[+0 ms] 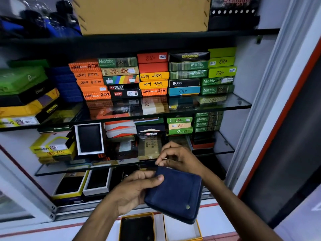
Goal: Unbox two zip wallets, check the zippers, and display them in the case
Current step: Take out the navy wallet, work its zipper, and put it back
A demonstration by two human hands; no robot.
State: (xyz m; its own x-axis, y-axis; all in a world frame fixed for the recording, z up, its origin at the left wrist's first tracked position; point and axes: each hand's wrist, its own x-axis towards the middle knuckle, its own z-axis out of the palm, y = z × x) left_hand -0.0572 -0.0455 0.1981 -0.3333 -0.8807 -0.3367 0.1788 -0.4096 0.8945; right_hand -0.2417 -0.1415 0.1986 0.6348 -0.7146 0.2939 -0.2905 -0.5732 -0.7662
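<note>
A dark blue zip wallet (pixel 175 193) is held in front of the display case. My left hand (pixel 133 190) grips its left edge, thumb lying across the top face. My right hand (pixel 175 157) pinches something small at the wallet's upper left corner, apparently the zipper pull. Below, on the counter, a yellow-rimmed open box (pixel 136 226) holds a black wallet, and beside it stands an empty open box (pixel 182 230) with a white inside.
The open case has glass shelves (pixel 225 101) stacked with coloured wallet boxes. Open boxes with black wallets (pixel 90 138) stand on the lower shelves. The case's metal frame (pixel 257 108) runs down the right. A white counter edge with a red stripe (pixel 43 232) lies below.
</note>
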